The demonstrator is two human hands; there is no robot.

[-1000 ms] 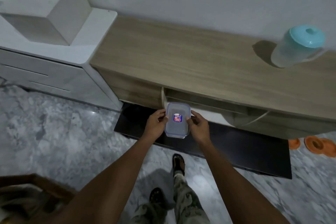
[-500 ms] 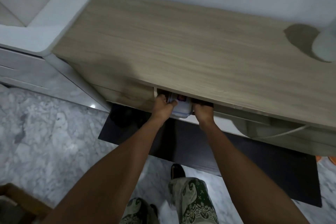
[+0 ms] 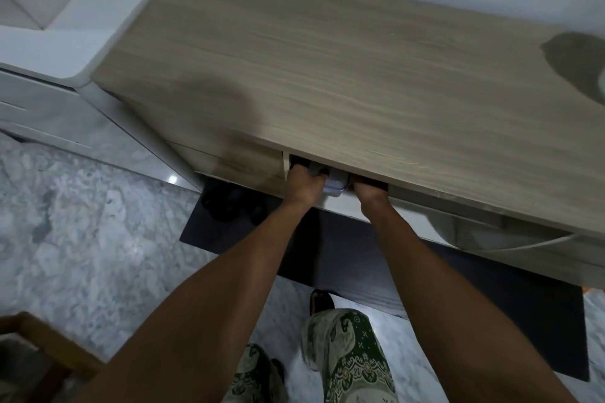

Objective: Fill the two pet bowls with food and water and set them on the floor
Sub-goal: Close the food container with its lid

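Both hands [image 3: 306, 181] under wooden countertop [image 3: 360, 75].

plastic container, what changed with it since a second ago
The plastic container went from open air in front of the cabinet into the compartment under the wooden top; only its near end shows now. The view closed in, cutting the teal-lidded jug out of frame. Unchanged: left hand and right hand grip its sides.

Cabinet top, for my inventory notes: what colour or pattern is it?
Light, greyish-beige wood grain on the cabinet top, seen in the head view.
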